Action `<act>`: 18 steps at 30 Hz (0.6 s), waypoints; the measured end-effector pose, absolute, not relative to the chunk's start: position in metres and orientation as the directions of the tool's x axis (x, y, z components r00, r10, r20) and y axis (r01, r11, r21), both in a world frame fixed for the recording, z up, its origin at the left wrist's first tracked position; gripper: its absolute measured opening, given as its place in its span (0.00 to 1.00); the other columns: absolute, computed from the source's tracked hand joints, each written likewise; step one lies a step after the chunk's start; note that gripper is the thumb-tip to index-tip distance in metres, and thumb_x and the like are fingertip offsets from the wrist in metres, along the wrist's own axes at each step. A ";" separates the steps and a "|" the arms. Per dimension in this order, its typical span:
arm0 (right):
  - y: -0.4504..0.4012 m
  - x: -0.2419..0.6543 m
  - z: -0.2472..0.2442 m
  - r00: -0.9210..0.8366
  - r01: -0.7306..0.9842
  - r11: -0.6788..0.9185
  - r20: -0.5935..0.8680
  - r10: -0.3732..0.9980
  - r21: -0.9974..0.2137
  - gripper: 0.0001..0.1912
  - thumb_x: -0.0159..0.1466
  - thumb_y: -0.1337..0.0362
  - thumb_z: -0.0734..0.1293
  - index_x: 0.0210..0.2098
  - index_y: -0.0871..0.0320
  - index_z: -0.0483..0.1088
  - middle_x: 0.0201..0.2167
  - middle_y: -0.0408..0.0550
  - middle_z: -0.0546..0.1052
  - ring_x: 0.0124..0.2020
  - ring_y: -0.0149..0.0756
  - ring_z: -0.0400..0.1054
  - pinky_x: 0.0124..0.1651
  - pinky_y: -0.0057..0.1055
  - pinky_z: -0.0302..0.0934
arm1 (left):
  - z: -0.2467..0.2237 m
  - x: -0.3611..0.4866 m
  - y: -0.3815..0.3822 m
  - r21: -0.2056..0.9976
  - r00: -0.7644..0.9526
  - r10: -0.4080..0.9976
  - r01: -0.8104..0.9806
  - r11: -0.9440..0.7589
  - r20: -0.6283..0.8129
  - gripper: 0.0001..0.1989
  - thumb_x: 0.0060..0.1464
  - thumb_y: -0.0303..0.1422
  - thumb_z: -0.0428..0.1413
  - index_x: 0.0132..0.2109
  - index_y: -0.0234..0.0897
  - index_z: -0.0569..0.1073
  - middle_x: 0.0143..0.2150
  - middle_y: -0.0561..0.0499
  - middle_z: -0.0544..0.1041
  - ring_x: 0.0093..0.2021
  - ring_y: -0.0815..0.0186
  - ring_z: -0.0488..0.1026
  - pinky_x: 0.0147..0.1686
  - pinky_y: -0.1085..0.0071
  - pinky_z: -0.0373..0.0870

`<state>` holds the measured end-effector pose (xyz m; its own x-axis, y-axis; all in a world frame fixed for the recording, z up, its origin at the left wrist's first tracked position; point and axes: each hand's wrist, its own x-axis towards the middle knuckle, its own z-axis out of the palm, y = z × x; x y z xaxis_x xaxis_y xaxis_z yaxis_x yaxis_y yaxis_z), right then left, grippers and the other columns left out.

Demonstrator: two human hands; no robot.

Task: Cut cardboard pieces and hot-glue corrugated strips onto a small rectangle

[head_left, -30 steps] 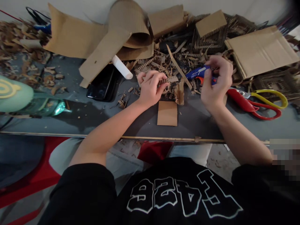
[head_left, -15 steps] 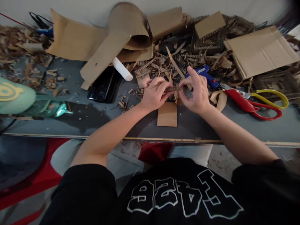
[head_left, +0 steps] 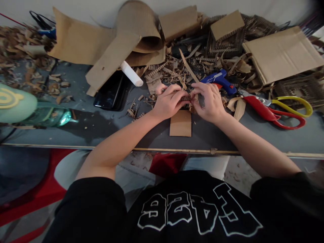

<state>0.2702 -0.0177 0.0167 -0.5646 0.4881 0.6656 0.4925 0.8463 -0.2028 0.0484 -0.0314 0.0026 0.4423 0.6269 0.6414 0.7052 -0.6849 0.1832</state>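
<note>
A narrow strip of corrugated cardboard [head_left: 185, 98] is pinched between thumb and fingers of my left hand [head_left: 165, 103]. My right hand [head_left: 210, 103] closes thumb and fingertips on the strip's right end; the fingers partly hide it. Just below lies a small square of flat cardboard [head_left: 180, 124], close to the table's front edge. Behind my hands spreads a heap of ribbed cardboard strips [head_left: 167, 71]. A blue glue gun [head_left: 219, 81] rests beyond my right hand, partly covered by it.
Scissors with red and yellow handles [head_left: 275, 108] lie on the right. A white stick [head_left: 132, 74] and a black phone-like object [head_left: 111, 92] are left of the heap. A green bottle [head_left: 48, 114] lies far left. A cardboard roll [head_left: 138, 25] and flat sheet [head_left: 283, 54] stand behind.
My right hand's raised fingers have come down and curled in toward the strip. The left hand stays almost in place, still holding the strip.
</note>
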 end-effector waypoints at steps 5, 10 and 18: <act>-0.017 0.269 0.017 -0.545 0.471 0.857 0.696 0.468 -0.208 0.15 0.67 0.66 0.60 0.54 0.56 0.62 0.39 0.49 0.77 0.43 0.43 0.71 0.50 0.47 0.67 | 0.001 0.049 -0.031 0.163 0.441 0.602 0.701 -0.695 0.666 0.18 0.68 0.48 0.50 0.49 0.39 0.75 0.44 0.46 0.80 0.50 0.57 0.78 0.53 0.58 0.64; -0.017 0.270 0.014 -0.557 0.465 0.859 0.682 0.473 -0.216 0.17 0.65 0.69 0.59 0.54 0.55 0.61 0.39 0.49 0.75 0.42 0.43 0.72 0.50 0.48 0.68 | 0.002 0.049 -0.032 0.169 0.451 0.598 0.688 -0.706 0.663 0.19 0.68 0.49 0.49 0.49 0.39 0.74 0.43 0.46 0.80 0.50 0.57 0.78 0.52 0.58 0.64; -0.016 0.272 0.009 -0.559 0.474 0.852 0.671 0.487 -0.224 0.20 0.70 0.63 0.59 0.60 0.55 0.57 0.47 0.51 0.76 0.51 0.45 0.72 0.56 0.52 0.66 | 0.004 0.050 -0.031 0.046 0.459 0.517 0.714 -0.698 0.723 0.19 0.69 0.48 0.49 0.48 0.38 0.75 0.42 0.46 0.80 0.46 0.61 0.79 0.45 0.64 0.70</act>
<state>0.2717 -0.0163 0.0089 -0.5591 0.4871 0.6710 0.4735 0.8519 -0.2238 0.0495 -0.0312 0.0041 0.4589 0.5169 0.7226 0.7144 -0.6982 0.0457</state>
